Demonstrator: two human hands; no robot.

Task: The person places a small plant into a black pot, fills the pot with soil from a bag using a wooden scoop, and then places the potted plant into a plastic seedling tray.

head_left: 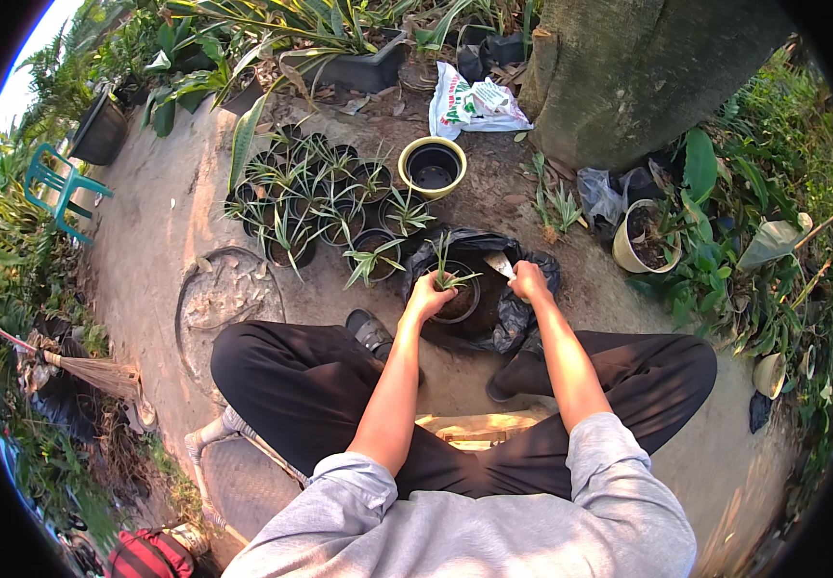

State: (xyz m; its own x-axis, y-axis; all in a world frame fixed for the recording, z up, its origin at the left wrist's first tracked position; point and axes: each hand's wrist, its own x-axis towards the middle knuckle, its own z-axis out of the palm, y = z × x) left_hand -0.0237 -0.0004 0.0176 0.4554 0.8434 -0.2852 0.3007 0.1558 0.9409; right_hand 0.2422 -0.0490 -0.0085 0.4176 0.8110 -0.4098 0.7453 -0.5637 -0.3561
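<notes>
My left hand (427,295) is closed on a small green-leaved plant (447,274), holding it over a dark round pot (462,304). That pot sits at the near left of an open black plastic bag (522,313) with dark soil (477,262) inside. In my right hand (530,280) is a trowel (500,264) with a pale blade, gripped by its handle above the bag; its tip points toward the far left. The plant's roots and the lower part of the pot are hidden by my left hand and the bag.
Several black pots of similar plants (312,198) stand close together at the left. Beyond the bag are a yellow-rimmed pot (432,166), a white printed sack (475,104) and a tree trunk (628,82). A cream pot (646,241) leans at the right; a broom (98,374) lies far left.
</notes>
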